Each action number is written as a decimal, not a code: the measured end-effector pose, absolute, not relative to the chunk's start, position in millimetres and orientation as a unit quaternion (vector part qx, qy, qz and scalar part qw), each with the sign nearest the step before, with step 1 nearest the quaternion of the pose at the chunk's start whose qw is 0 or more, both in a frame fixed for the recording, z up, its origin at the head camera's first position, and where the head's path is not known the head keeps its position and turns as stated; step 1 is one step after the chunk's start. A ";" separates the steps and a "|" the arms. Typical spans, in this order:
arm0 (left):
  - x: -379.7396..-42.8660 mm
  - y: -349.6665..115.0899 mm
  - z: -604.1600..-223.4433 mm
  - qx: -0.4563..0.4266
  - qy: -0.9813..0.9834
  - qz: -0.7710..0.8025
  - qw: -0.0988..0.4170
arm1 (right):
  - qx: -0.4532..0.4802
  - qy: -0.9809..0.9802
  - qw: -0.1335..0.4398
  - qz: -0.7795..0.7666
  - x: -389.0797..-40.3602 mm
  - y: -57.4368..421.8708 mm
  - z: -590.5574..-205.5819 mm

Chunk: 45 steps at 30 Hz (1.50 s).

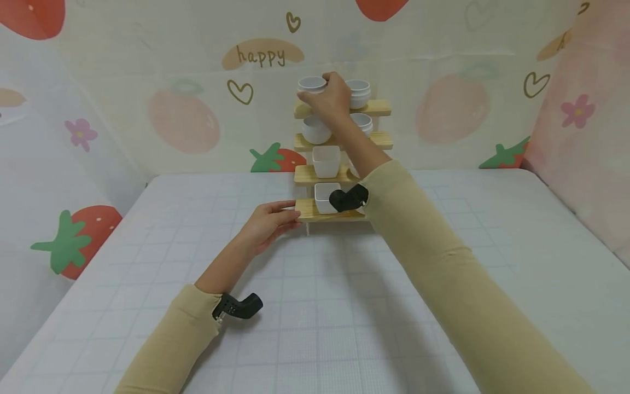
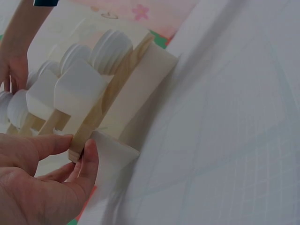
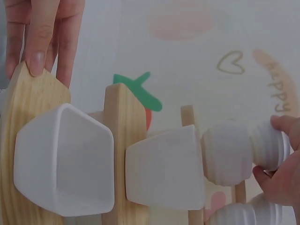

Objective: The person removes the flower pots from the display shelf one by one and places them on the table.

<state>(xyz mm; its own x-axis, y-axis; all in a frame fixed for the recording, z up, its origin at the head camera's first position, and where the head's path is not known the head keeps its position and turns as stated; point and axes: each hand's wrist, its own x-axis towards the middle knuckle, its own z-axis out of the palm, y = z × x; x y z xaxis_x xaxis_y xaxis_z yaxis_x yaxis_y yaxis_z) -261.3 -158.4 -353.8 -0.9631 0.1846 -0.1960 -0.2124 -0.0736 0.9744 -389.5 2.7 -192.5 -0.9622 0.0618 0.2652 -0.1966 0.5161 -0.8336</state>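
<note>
A small wooden tiered stand with white legs holds several white pots, two to a shelf. My left hand (image 1: 269,225) pinches the left end of the lowest wooden shelf (image 1: 306,210), thumb on top and fingers beneath, as the left wrist view shows. At the top shelf (image 1: 379,107), my right hand (image 1: 333,103) grips the rim and side of the left round white pot (image 1: 311,83). In the right wrist view, thumb and fingers are on either side of that pot (image 3: 269,146). Whether its base touches the shelf is hidden.
Beside the held pot stands another round pot (image 1: 358,93). Lower down are a rounded pot (image 1: 316,130) and square pots (image 1: 326,162), partly behind my right forearm. The stand is at the back of a white gridded table (image 1: 315,328), near a printed wall cloth (image 1: 197,82).
</note>
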 end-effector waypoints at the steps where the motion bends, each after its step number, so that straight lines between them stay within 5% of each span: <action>1: -261.2 -158.3 -353.9 -0.011 0.666 0.733 0.135 | 0.041 -0.860 0.130 0.491 -388.9 3.1 -191.8; 45: -259.4 -157.7 -353.6 -0.020 0.661 0.738 0.132 | 0.083 -0.839 0.096 0.529 -358.2 31.2 -181.9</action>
